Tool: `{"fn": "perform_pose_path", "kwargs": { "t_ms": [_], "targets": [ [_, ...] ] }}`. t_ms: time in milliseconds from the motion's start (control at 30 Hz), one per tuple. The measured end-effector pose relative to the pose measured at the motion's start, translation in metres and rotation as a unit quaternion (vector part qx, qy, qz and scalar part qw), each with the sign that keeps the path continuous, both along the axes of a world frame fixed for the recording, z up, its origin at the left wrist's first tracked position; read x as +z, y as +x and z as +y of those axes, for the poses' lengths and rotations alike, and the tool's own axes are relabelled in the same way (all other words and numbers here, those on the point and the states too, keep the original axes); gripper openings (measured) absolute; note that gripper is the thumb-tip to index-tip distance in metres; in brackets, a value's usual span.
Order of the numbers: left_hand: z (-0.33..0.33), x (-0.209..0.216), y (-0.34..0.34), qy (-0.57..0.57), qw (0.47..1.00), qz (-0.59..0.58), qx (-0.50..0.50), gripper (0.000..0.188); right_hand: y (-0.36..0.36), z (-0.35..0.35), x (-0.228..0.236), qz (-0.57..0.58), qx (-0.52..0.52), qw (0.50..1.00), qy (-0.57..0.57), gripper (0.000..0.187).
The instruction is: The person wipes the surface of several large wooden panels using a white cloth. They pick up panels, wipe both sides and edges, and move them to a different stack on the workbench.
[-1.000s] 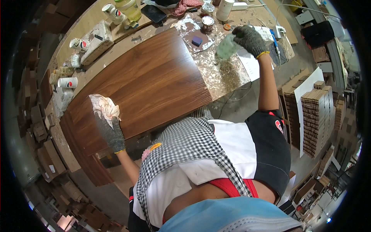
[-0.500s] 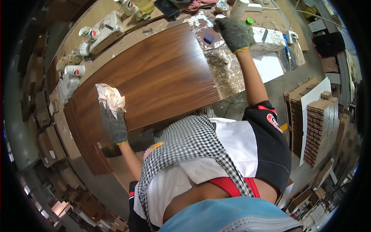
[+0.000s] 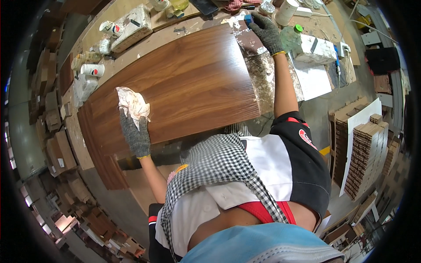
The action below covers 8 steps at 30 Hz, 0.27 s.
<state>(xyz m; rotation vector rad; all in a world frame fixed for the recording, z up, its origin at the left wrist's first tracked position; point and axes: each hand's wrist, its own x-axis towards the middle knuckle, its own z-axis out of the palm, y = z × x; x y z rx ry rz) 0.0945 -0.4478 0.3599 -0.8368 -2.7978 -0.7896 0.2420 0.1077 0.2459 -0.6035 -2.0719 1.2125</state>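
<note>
A wood-grain brown panel (image 3: 188, 83) lies across the workbench. My left hand (image 3: 136, 136), in a grey knitted glove, is closed on a crumpled whitish cloth (image 3: 133, 103) resting on the panel's left part. Past the panel's far right corner, my gloved right hand (image 3: 267, 33) reaches over a brown, paint-flaked piece (image 3: 247, 38). A small blue block (image 3: 248, 19) sits at its fingertips, and the fingers are closed on it. Just right of that hand stand a white paper cup (image 3: 287, 12) and a clear bottle with a green cap (image 3: 290, 37).
White-smeared blocks (image 3: 131, 28) (image 3: 313, 49) rest along the bench, with a tipped paper cup (image 3: 92, 70) at the left. White paper (image 3: 309, 79) and a blue pen-like tool (image 3: 337, 59) lie at the right. Stacked cardboard (image 3: 364, 151) stands on the floor beyond.
The small blue block, which lay on the paint-flaked piece, is now in my right hand. My left hand stays on the cloth. The whole view has shifted slightly.
</note>
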Motion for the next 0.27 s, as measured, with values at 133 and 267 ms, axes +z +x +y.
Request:
{"fn": "perform_pose_path", "kwargs": {
  "t_ms": [133,267],
  "targets": [
    [-0.006,-0.002,-0.003,0.024,0.999,-0.025,0.020,0.066,-0.012,-0.030,0.044,-0.009,0.091,0.989,0.120,0.044],
    [-0.015,-0.002,-0.015,0.041,0.998,-0.038,0.019,0.066,-0.031,-0.054,0.054,-0.084,0.100,0.973,0.188,0.043]
  ]
}}
